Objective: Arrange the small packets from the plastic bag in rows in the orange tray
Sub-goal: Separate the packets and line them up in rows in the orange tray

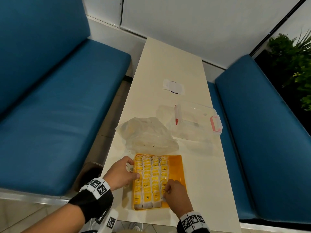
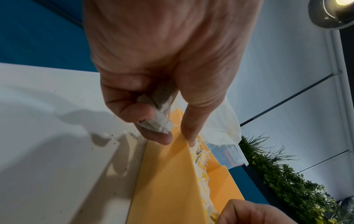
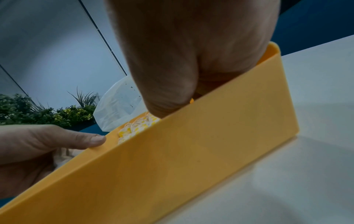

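1. The orange tray [image 1: 175, 167] is seen low in the middle of the head view, flat on the white worktop [image 1: 170, 64].
2. Four rows of small packets [image 1: 152, 179] are packed in the tray's left part. A bare strip is left on its right side.
3. The plastic bag [image 1: 148, 135] is lying just above the tray, crumpled and nearly flat. It cannot be told if any packets are left in it.
4. One spare packet [image 2: 159, 119] is pinched in the curled fingers [image 2: 134, 115] of the left hand [image 1: 120, 175], at the tray's left wall. The first finger is stretched out and laid on the tray's rim.
5. The right hand [image 1: 176, 194] is set on the last row, low in the tray. Its fingers are bent down among the packets, but it cannot be told if one is being pinched.
6. The packets are soft and stood close together. A whole row could be tipped over if it is pushed too hard.
7. White strings are tangled over the tops. A neighbour could be pulled out if a string is caught.
8. The spare packet could be dropped on the worktop, because it is held loosely.
9. A clear box [image 1: 196, 121] is stood at the right of the bag.
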Tool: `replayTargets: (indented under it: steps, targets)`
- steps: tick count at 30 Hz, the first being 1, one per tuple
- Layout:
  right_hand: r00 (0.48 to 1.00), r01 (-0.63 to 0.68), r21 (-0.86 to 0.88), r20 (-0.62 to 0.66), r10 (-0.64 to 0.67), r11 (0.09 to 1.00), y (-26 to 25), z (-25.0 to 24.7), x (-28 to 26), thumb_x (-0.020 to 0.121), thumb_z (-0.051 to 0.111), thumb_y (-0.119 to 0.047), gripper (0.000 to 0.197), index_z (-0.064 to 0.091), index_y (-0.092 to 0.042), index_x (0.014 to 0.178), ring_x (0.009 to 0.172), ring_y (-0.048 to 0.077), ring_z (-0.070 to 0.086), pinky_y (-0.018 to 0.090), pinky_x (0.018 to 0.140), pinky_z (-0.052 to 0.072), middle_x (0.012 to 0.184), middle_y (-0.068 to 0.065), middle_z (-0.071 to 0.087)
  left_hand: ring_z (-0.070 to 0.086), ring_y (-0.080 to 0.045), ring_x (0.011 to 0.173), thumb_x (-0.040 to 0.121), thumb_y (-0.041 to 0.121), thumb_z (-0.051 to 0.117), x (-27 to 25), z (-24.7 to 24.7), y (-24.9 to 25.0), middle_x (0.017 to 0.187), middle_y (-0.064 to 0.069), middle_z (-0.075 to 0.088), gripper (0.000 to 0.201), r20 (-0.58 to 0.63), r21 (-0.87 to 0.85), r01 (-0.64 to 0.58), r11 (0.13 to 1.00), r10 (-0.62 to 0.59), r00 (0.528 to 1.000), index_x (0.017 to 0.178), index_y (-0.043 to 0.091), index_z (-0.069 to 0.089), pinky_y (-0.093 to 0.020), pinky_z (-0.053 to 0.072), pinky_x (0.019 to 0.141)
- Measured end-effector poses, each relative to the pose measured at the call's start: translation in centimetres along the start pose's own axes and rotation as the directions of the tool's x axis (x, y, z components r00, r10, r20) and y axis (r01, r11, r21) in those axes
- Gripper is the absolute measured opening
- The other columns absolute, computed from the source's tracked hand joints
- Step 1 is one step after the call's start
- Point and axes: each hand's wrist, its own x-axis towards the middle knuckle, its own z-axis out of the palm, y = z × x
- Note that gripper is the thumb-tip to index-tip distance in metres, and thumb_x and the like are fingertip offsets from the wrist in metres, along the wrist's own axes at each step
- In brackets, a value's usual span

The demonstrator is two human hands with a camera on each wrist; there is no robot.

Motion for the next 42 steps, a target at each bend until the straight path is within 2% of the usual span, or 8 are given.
replayTargets:
  steps: [6, 9, 16, 20, 27, 31, 35, 42]
  targets:
    - [0.999, 0.033, -0.045, -0.01, -0.033, 0.998, -0.2, 0.1, 0.1, 0.08, 0.058, -0.002, 0.024, 0.055, -0.024, 0.089, 0.089, 0.014, 0.055, 0.024, 0.078, 0.049, 0.102, -0.003, 0.05, 0.066, -0.013, 0.069, 0.082, 0.032, 0.083, -0.2, -0.2, 0.2, 0.1, 0.001, 0.066, 0.045, 0.033, 0.007, 0.008, 1.0, -0.008, 0.999, 0.114, 0.024, 0.053, -0.022, 0.052, 0.054]
    - [0.998, 0.057, -0.032, -0.024, -0.058, 0.998, -0.3, -0.6, 0.0, 0.086, 0.059, -0.008, 0.019, 0.056, -0.026, 0.092, 0.091, 0.011, 0.055, 0.022, 0.08, 0.049, 0.105, -0.003, 0.048, 0.066, -0.011, 0.069, 0.088, 0.055, 0.07, -0.6, -0.9, 1.1, 0.096, 0.001, 0.07, 0.042, 0.044, 0.01, 0.061, 0.998, -0.062, 0.997, 0.112, 0.026, 0.05, -0.02, 0.047, 0.053]
    - [0.96, 0.273, 0.301, -0.151, -0.237, 0.914, -6.5, -5.7, -0.6, 0.088, 0.071, -0.021, 0.017, 0.064, -0.036, 0.084, 0.079, -0.002, 0.059, 0.011, 0.07, 0.045, 0.1, -0.008, 0.063, 0.069, -0.025, 0.073, 0.087, 0.085, 0.027, -2.0, -2.1, 4.0, 0.101, -0.016, 0.075, 0.069, 0.259, -0.414, 0.038, 0.91, 0.077, 0.963, 0.121, 0.029, 0.047, -0.028, 0.041, 0.056]
    - [0.967, 0.248, 0.437, -0.063, -0.245, 0.865, -9.8, -6.1, -0.2, 0.079, 0.073, -0.035, 0.006, 0.071, -0.034, 0.084, 0.082, 0.006, 0.066, 0.029, 0.078, 0.055, 0.09, -0.006, 0.07, 0.069, -0.027, 0.073, 0.098, 0.072, 0.017, -2.2, -1.3, 5.0, 0.094, -0.01, 0.071, 0.058, 0.28, -0.409, -0.06, 0.91, 0.188, 0.941, 0.127, 0.03, 0.044, -0.029, 0.042, 0.058]
    - [0.972, 0.233, 0.395, -0.058, -0.228, 0.889, -10.9, -6.1, 0.4, 0.082, 0.074, -0.022, 0.014, 0.065, -0.031, 0.075, 0.068, 0.0, 0.057, 0.017, 0.066, 0.042, 0.084, -0.006, 0.067, 0.07, -0.023, 0.073, 0.089, 0.073, 0.036, -1.8, -1.2, 5.5, 0.094, -0.004, 0.066, 0.056, 0.277, -0.394, -0.096, 0.914, 0.218, 0.936, 0.125, 0.031, 0.048, -0.028, 0.046, 0.058]
    - [0.981, 0.187, 0.565, -0.06, -0.187, 0.803, -10.3, -6.6, 0.5, 0.081, 0.078, -0.02, 0.012, 0.068, -0.014, 0.082, 0.059, 0.009, 0.064, 0.022, 0.054, 0.047, 0.069, 0.0, 0.069, 0.068, -0.019, 0.073, 0.095, 0.039, 0.066, -1.4, -1.2, 5.1, 0.091, -0.003, 0.07, 0.027, 0.236, -0.406, -0.109, 0.907, 0.22, 0.947, 0.116, 0.021, 0.063, -0.029, 0.046, 0.057]
    - [0.987, 0.147, 0.643, -0.047, -0.153, 0.751, -9.5, -7.0, 0.5, 0.082, 0.076, -0.008, 0.011, 0.065, -0.009, 0.085, 0.057, 0.015, 0.063, 0.026, 0.05, 0.044, 0.064, -0.002, 0.063, 0.065, -0.019, 0.072, 0.097, 0.015, 0.067, -0.9, -1.3, 4.0, 0.087, -0.006, 0.07, 0.014, 0.217, -0.411, -0.095, 0.907, 0.198, 0.956, 0.111, 0.012, 0.068, -0.025, 0.046, 0.053]
    - [0.973, 0.16, 0.771, -0.017, -0.23, 0.617, -8.7, -7.1, 0.2, 0.084, 0.071, 0.001, 0.02, 0.062, -0.009, 0.1, 0.063, 0.022, 0.063, 0.028, 0.051, 0.043, 0.076, 0.007, 0.059, 0.065, -0.018, 0.067, 0.1, 0.014, 0.062, -0.7, -0.8, 4.2, 0.085, -0.011, 0.069, 0.012, 0.203, -0.573, -0.01, 0.819, 0.153, 0.967, 0.108, 0.007, 0.067, -0.024, 0.045, 0.052]
